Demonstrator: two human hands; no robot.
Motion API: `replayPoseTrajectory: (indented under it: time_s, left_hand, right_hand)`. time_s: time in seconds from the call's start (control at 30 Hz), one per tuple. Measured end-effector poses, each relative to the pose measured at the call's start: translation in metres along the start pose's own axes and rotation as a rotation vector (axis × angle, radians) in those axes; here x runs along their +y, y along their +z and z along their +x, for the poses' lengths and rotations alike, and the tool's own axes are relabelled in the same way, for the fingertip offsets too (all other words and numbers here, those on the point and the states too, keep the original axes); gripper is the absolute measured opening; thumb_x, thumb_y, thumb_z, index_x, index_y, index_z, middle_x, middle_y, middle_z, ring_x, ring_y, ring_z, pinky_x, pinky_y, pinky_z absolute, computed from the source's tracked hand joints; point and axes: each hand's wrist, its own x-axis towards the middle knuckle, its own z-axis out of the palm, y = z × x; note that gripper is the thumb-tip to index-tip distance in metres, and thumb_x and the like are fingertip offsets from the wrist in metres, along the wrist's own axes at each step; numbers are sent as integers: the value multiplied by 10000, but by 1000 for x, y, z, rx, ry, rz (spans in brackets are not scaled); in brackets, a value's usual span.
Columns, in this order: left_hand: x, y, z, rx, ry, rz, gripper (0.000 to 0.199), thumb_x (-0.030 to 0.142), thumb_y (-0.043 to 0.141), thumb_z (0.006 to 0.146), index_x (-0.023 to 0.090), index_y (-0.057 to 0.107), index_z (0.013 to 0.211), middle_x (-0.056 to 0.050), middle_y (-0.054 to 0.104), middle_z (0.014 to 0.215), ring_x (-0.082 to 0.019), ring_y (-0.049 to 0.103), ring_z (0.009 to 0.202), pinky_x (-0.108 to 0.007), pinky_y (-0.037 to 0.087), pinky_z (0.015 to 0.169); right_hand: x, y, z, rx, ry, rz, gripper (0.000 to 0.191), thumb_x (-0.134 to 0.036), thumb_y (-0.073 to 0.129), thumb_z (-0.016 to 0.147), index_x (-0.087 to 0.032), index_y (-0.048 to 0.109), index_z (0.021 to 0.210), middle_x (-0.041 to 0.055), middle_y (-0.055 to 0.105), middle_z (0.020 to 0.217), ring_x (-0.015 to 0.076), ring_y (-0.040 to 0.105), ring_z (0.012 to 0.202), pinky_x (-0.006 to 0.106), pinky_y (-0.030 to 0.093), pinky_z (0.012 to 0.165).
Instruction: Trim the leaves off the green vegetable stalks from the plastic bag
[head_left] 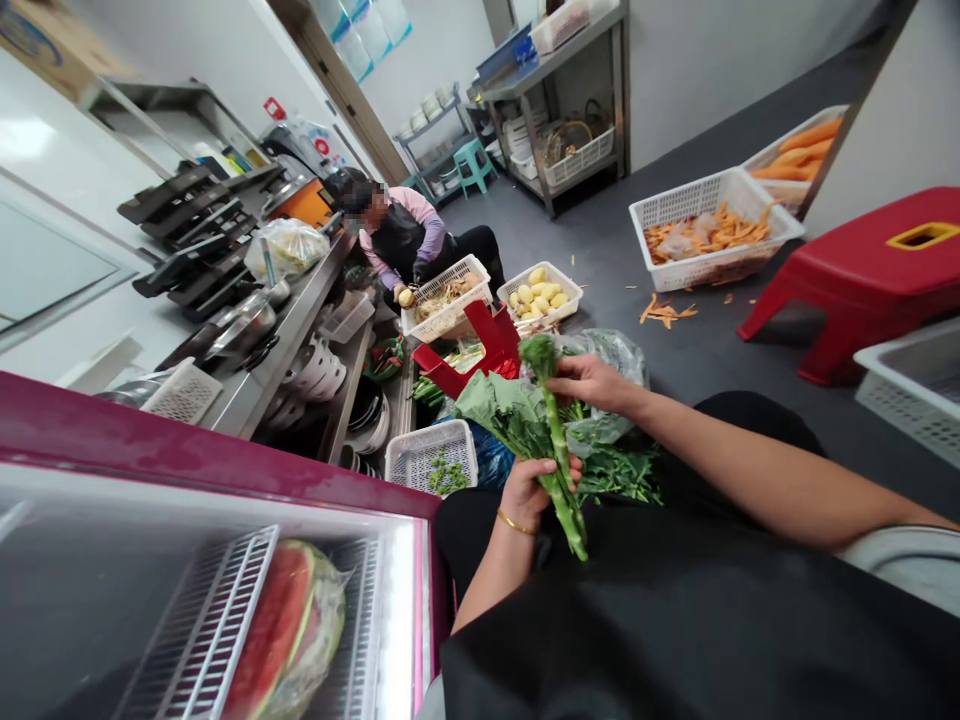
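My left hand (538, 485) is closed around the lower stems of some leafy green stalks (556, 425) that look like Chinese broccoli, with one thick stem topped by a budded head. Broad leaves spread out to the left of that stem. Just below the head, my right hand (596, 383) pinches the same stalk; its fingertips are partly hidden. Under my hands lie loose greens (619, 470) and a clear plastic bag (611, 350). A white basket (431, 437) with a few small green pieces in it stands left of my left hand.
A co-worker (409, 235) sits ahead, holding a potato over a basket of peelings (450, 300). Peeled potatoes fill another basket (540, 290). A red stool (862, 270) and a basket of orange peels (712, 230) stand right. An open fridge with cut watermelon (277, 620) is at left.
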Motion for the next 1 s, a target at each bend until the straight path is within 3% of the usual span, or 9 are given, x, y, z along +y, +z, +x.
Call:
replayPoseTrajectory:
  time_s: [0.1, 0.2, 0.37, 0.47, 0.6, 0.77, 0.87, 0.93, 1.0]
  left_hand:
    - [-1, 8, -2, 91, 53, -11, 350, 240, 706, 570, 49, 677, 862, -155, 717, 854, -211, 671, 678, -260, 495, 545]
    - [-3, 9, -5, 222, 118, -27, 345, 209, 722, 571, 48, 670, 872, -132, 714, 798, -196, 661, 626, -252, 482, 504]
    - [-3, 3, -6, 283, 118, -16, 317, 219, 739, 559, 40, 661, 809, -129, 708, 760, -182, 650, 578, -258, 484, 505]
    - [-2, 7, -7, 264, 123, 54, 336, 200, 740, 548, 42, 659, 833, -131, 710, 747, -201, 662, 595, -260, 491, 498]
    - [-2, 14, -9, 213, 111, 63, 337, 197, 726, 549, 46, 665, 844, -140, 716, 765, -199, 667, 597, -251, 503, 494]
    - [-7, 13, -10, 211, 117, 11, 325, 214, 715, 545, 55, 666, 824, -134, 708, 729, -183, 650, 561, -240, 494, 474]
    - [-6, 17, -7, 265, 170, 11, 312, 220, 723, 548, 79, 660, 819, -104, 697, 709, -176, 637, 545, -247, 486, 476]
    - [-4, 20, -4, 344, 249, 61, 304, 224, 732, 561, 101, 658, 829, -79, 692, 715, -172, 634, 552, -252, 480, 487]
    - [-5, 23, -3, 424, 323, 186, 271, 226, 736, 579, 113, 655, 811, -68, 690, 721, -170, 631, 571, -262, 480, 518]
  right_hand:
    - [-6, 14, -6, 148, -138, -493, 301, -412, 506, 860, -176, 549, 677, 56, 581, 663, 167, 547, 632, 284, 380, 580]
    - [14, 28, -40, 22, -108, -790, 207, -283, 485, 857, -175, 593, 717, 101, 615, 732, 189, 554, 638, 304, 318, 558]
    - [42, 4, -65, -219, 69, -693, 286, -466, 734, 652, -198, 632, 654, 41, 572, 521, 158, 489, 449, 276, 257, 433]
    - [37, -17, -31, -41, 212, -349, 423, -602, 607, 734, -186, 643, 802, 39, 621, 605, 137, 506, 449, 257, 325, 413]
    - [25, -14, 9, 133, 191, 64, 461, -651, 612, 700, -199, 521, 685, -18, 516, 520, 114, 454, 421, 255, 361, 414]
    - [24, 12, -13, 485, -287, -505, 294, -422, 546, 854, -201, 518, 661, 25, 539, 629, 145, 509, 590, 281, 410, 570]
    - [29, 22, -38, 298, -524, -729, 211, -308, 502, 886, -198, 619, 748, 49, 598, 718, 138, 544, 649, 266, 416, 610]
    - [34, 24, -47, 162, -491, -677, 226, -319, 492, 890, -204, 632, 754, 31, 599, 674, 124, 543, 597, 252, 413, 563]
    - [36, 20, -46, 203, -264, -494, 282, -392, 511, 878, -199, 589, 689, 9, 577, 583, 123, 533, 522, 252, 417, 506]
